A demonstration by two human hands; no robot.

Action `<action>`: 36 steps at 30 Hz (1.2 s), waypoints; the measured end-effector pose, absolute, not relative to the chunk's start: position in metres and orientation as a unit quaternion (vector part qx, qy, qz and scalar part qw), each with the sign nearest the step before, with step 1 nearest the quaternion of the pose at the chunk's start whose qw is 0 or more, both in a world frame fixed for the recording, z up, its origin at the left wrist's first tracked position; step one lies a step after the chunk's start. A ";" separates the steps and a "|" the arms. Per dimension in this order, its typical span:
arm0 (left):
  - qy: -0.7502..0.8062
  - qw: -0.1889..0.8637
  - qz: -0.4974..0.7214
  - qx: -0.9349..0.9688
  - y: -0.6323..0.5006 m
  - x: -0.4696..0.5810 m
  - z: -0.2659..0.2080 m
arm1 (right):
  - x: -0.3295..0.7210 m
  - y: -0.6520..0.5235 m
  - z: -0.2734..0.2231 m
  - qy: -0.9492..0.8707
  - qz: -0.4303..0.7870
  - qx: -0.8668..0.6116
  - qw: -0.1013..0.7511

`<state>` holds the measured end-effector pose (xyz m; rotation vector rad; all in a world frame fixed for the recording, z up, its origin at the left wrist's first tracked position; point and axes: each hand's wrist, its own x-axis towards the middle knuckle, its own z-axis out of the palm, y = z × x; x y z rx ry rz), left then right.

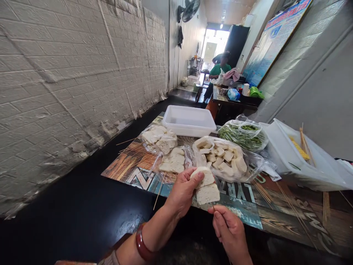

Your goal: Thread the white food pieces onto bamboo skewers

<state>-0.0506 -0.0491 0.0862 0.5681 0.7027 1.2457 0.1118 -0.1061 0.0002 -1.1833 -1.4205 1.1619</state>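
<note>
My left hand (185, 189) pinches a white tofu-like slice (205, 176) between thumb and fingers. A second white slice (208, 194) sits directly below it, in line on the same stick. Below and to the right, my right hand (228, 228) is closed around a thin wooden skewer (213, 209), whose upper end goes into the lower slice. Just behind the hands, a plastic bag (252, 167) lies open with several pale chunks (227, 156) in it. More slices (172, 161) rest on plastic to the left, some with skewers through them.
A white plastic tub (190, 129) stands at the table's far edge. Bagged greens (242, 136) lie right of it, beside a tilted white bin (306, 158). Loose skewers (261, 193) lie on the right. A person in green (219, 70) is at a far table.
</note>
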 end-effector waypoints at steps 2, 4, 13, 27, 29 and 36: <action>0.326 0.715 0.560 0.263 -0.052 -0.049 0.086 | 0.114 -0.106 -0.006 -0.579 0.466 -0.475 0.471; 0.338 0.706 0.555 0.282 -0.055 -0.048 0.087 | 0.115 -0.106 -0.010 -0.582 0.462 -0.471 0.475; 0.365 0.682 0.528 0.350 -0.071 -0.043 0.101 | 0.112 -0.112 0.005 -0.589 0.380 -0.515 0.494; 0.345 0.685 0.519 0.377 -0.076 -0.042 0.108 | 0.115 -0.113 0.025 -0.615 0.343 -0.540 0.462; 0.351 0.680 0.521 0.378 -0.076 -0.042 0.107 | 0.115 -0.112 0.026 -0.616 0.354 -0.533 0.460; 0.382 0.674 0.541 0.328 -0.065 -0.054 0.098 | 0.116 -0.107 0.021 -0.638 0.446 -0.483 0.402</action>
